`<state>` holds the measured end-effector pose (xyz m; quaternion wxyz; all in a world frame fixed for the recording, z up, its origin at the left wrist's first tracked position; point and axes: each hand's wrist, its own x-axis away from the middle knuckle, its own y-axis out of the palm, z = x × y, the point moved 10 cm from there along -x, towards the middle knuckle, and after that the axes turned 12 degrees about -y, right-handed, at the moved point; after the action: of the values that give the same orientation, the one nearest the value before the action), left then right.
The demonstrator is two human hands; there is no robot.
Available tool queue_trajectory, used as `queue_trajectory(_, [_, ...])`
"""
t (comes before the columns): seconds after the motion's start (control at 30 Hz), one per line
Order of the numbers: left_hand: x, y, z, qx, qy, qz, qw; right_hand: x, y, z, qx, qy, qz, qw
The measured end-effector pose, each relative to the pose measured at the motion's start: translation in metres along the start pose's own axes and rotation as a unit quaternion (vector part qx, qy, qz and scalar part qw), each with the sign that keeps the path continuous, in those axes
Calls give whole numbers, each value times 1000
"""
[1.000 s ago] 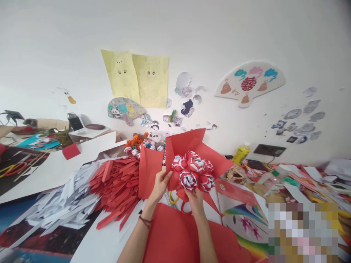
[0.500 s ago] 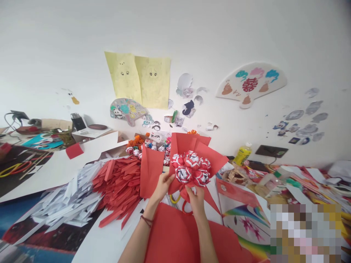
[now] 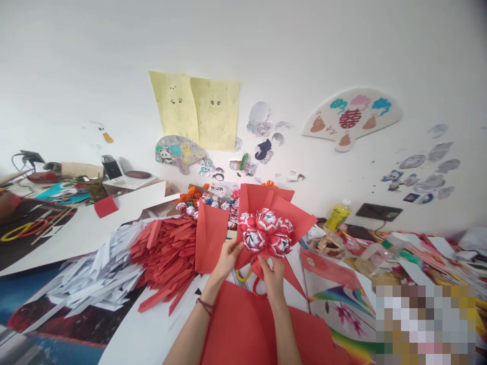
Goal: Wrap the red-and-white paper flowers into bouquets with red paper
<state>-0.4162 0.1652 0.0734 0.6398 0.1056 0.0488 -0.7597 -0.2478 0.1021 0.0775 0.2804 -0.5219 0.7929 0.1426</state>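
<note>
Head view shows five red-and-white paper flowers (image 3: 266,220) in one cluster at the centre, backed by red wrapping paper (image 3: 294,213) that rises behind them. The left hand (image 3: 230,253) is narrow, thumb and fingers pinching the near left edge of that paper. The right hand (image 3: 273,271) holds the cluster just below the blooms, its fingers closed on the base. One dark cord bracelet (image 3: 204,305) circles the left wrist.

Two heaps of cut paper lie to the left: white strips (image 3: 95,276) and, touching them, red strips (image 3: 167,258), both too many to count. One red folded sheet (image 3: 211,238) stands beside the left hand, and one large red sheet (image 3: 247,324) lies under the forearms. One yellow loop (image 3: 243,276) and one red loop (image 3: 259,288) show below the cluster.

Behind, orange paper flowers (image 3: 189,195) and small red-and-white paper balls (image 3: 182,208) sit massed together; what contains them is mostly hidden. One yellow-labelled bottle (image 3: 338,216) stands to the right, its contents unclear. One dark thermos (image 3: 111,167) stands far left, near a white box (image 3: 129,184) with a brown oval case (image 3: 137,174) on top.

Printed sheets and scraps cover much of the table. On the white wall (image 3: 243,40) hang two yellow drawings (image 3: 217,119), two decorated fans (image 3: 352,124) and many small cutouts (image 3: 413,161).
</note>
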Motion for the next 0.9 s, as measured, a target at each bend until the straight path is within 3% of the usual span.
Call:
queue_trajectory(0.23, [4, -4, -1, -15, -6, 76, 997, 4, 0, 8, -11, 35, 13, 999])
queue_trajectory(0.53, [7, 3, 4, 7, -1, 45, 999, 6, 2, 17, -85, 62, 19, 994])
queue_trajectory(0.77, [7, 3, 4, 18, -1, 40, 999, 10, -5, 20, -72, 99, 63, 990])
queue_trajectory(0.9, [8, 2, 4, 28, -9, 39, 999, 8, -5, 11, -59, 80, 40, 994])
